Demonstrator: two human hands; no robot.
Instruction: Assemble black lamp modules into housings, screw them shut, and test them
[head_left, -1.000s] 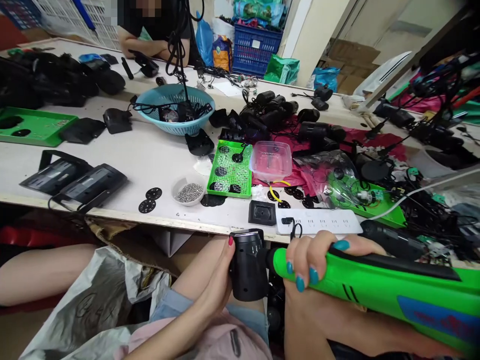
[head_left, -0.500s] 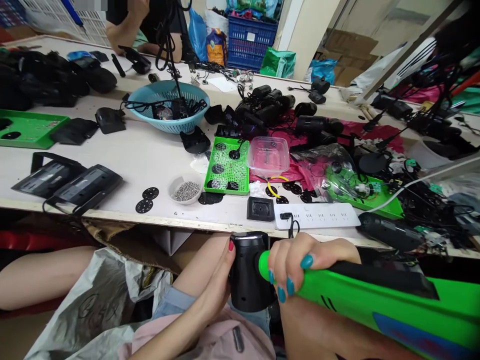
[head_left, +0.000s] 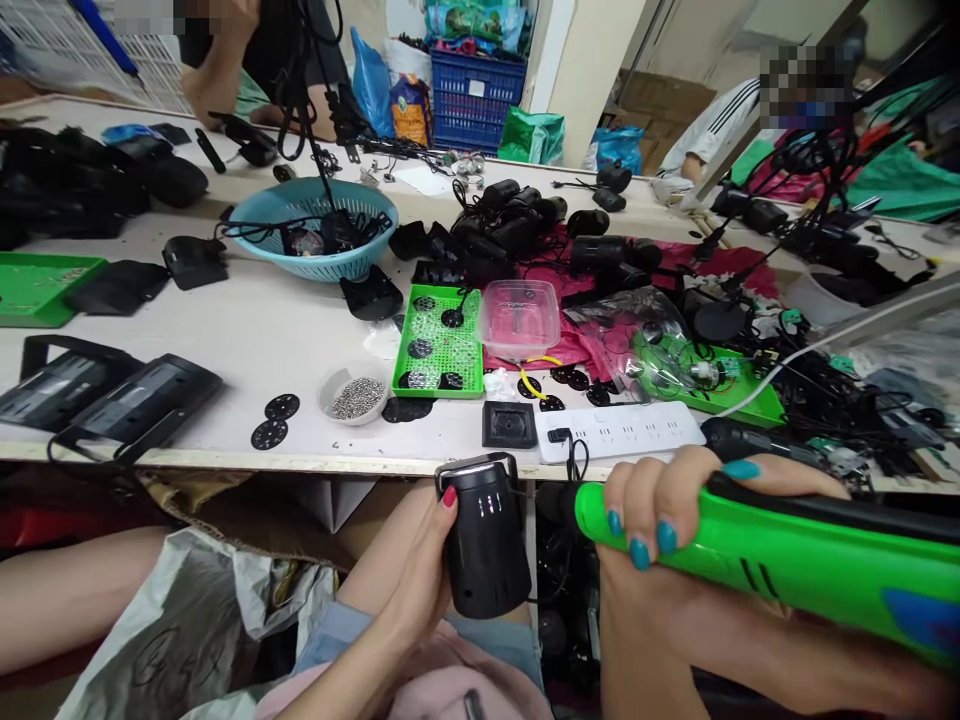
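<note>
the left hand (head_left: 420, 580) holds a black lamp body (head_left: 484, 540) upright over the lap, just below the table edge (head_left: 300, 462). the right hand (head_left: 667, 510) wraps around a long green tool (head_left: 787, 560). the tool lies sideways, with its tip just right of the lamp, not touching.

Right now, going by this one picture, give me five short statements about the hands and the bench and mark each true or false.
1. The left hand grips a black cylindrical housing. True.
2. The right hand holds a red tool. False: it holds a green tool.
3. The green tool's tip is pressed into the housing. False: a gap shows between them.
4. A small bowl of metal screws sits on the table, left of a green tray.
True.
5. The white power strip lies in the blue basket. False: it lies at the table's near edge.
</note>
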